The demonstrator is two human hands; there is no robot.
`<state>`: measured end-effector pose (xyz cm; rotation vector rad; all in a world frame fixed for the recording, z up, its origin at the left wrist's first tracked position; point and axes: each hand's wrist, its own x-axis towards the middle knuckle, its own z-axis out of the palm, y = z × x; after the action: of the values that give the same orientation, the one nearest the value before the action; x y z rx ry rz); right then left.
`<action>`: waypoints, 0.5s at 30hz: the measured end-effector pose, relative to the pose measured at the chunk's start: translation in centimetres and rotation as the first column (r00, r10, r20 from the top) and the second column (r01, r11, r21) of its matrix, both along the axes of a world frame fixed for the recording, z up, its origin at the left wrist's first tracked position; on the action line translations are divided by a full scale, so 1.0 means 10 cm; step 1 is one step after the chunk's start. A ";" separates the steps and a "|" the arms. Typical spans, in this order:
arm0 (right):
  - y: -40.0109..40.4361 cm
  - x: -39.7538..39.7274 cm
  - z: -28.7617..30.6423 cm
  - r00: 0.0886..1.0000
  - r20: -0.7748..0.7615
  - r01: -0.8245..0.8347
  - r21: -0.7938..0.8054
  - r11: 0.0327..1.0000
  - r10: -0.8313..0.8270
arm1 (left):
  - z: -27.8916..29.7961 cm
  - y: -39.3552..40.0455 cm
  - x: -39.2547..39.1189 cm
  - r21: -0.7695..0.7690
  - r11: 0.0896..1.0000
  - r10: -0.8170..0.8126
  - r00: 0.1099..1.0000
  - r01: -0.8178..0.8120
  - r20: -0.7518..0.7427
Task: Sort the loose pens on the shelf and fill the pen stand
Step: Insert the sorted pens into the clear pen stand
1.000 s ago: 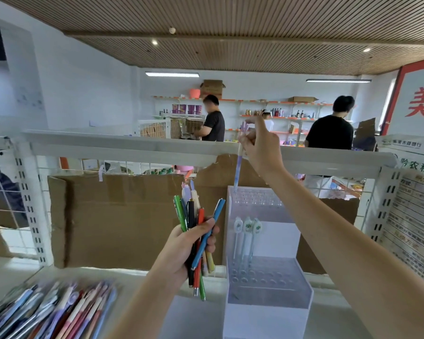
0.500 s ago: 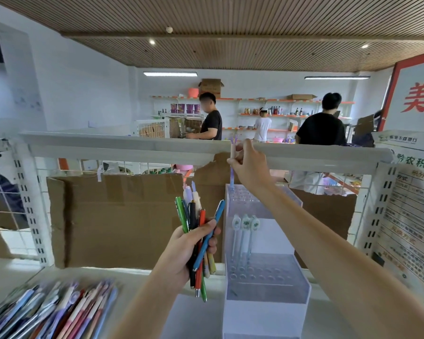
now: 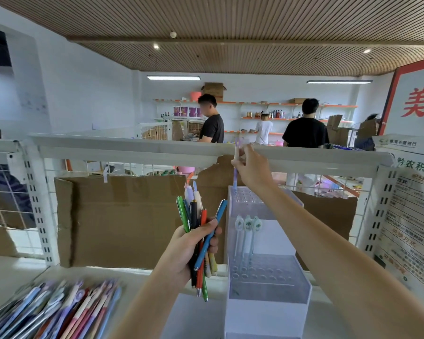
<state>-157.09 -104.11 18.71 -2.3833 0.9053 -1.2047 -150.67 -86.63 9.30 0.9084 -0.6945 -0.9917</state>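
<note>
The right hand (image 3: 251, 168) pinched a purple pen (image 3: 235, 172) upright, tip at the top tier of the pen stand (image 3: 267, 243). The left hand (image 3: 191, 243) gripped a mixed pen bundle (image 3: 198, 231). A tilted entry could miss the hole; the loosely fanned bundle might slip.

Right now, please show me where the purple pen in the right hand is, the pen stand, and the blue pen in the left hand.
purple pen (image 3: 235, 177), head view, on its lower barrel.
pen stand (image 3: 267, 311), head view, on its bare front wall.
blue pen (image 3: 217, 217), head view, on its upper barrel.
</note>
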 end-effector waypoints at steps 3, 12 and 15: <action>0.03 -0.01 -0.05 0.997 -0.077 0.015 0.028 1.000 -0.013 | 0.00 0.02 0.00 -0.004 1.000 -0.002 1.000 0.002 0.006; -0.03 -0.01 -0.20 0.996 -0.072 -0.035 0.159 0.987 0.046 | -0.02 0.06 -0.01 0.006 1.000 -0.018 1.000 0.018 0.019; -0.02 -0.02 -0.21 0.996 -0.077 -0.035 0.138 0.990 0.046 | -0.03 0.07 -0.01 0.006 1.000 -0.018 1.000 0.018 0.019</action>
<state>-157.30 -104.31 16.63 -2.3429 0.9280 -1.0052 -150.82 -85.92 9.02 0.9193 -0.7171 -1.0025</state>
